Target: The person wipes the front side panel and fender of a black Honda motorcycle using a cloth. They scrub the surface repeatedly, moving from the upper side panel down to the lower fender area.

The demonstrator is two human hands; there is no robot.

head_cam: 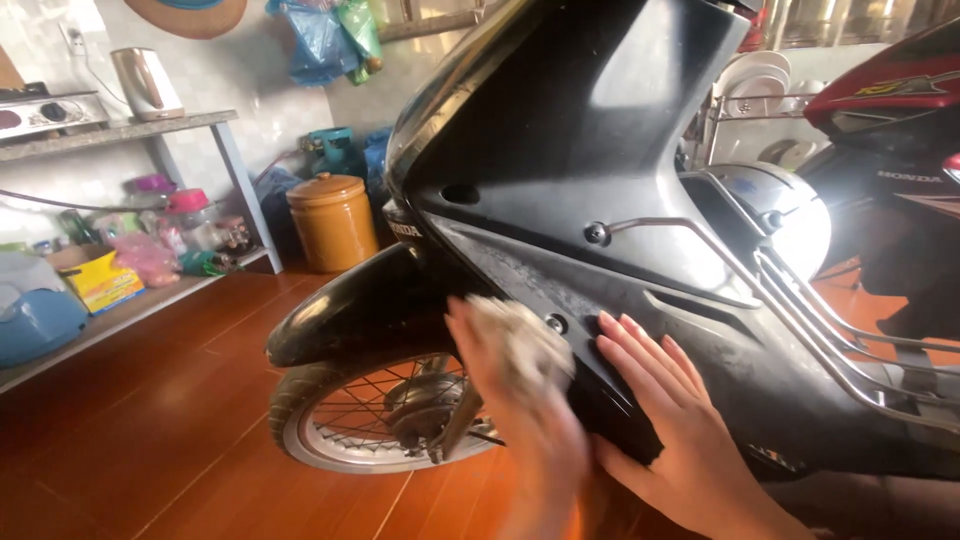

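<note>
A black motor scooter fills the middle of the view, its side panel dusty and streaked. My left hand is blurred and presses a pale, crumpled cloth against the lower side panel, just behind the front mudguard. My right hand lies flat with fingers together on the same panel, right of the cloth. The spoked front wheel stands on the floor below my left hand.
A brown lidded jar stands behind the wheel. Shelves at left hold a kettle, containers and boxes. A red scooter and a dish rack are at right. The floor is reddish wood.
</note>
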